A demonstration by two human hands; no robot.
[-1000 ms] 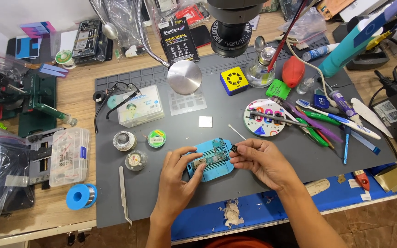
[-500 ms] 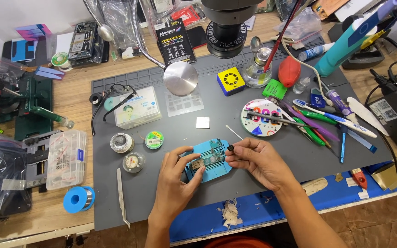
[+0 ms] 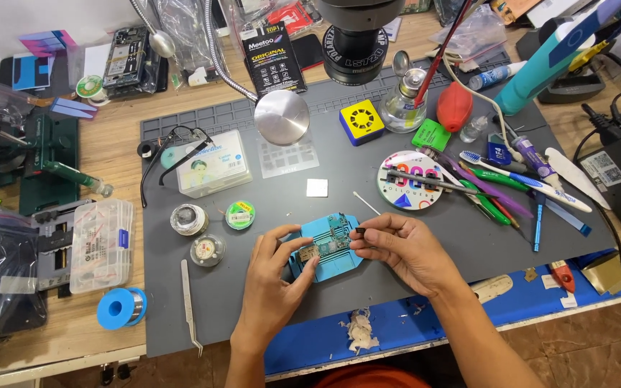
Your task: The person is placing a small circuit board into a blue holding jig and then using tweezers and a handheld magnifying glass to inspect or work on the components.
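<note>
A blue board holder [image 3: 336, 264] with a small green circuit board [image 3: 337, 231] clamped on it lies on the grey work mat [image 3: 253, 302]. My left hand [image 3: 276, 284] rests on the holder's left side, thumb and fingers touching it. My right hand [image 3: 400, 248] pinches a tiny dark part [image 3: 359, 231] between thumb and forefinger, just right of the board. A thin white swab [image 3: 366, 203] lies just behind the holder.
A microscope head [image 3: 357, 36] and round lamp [image 3: 282, 117] hang behind. Pens and tools [image 3: 512, 190] crowd the right around a round disc [image 3: 410, 179]. Solder tins [image 3: 206, 230], tweezers [image 3: 189, 305], a clear parts box [image 3: 102, 244] and a blue spool [image 3: 120, 309] lie left.
My right hand has shifted slightly, its fingertips now holding the small dark part beside the board's right edge. My left hand stays on the holder.
</note>
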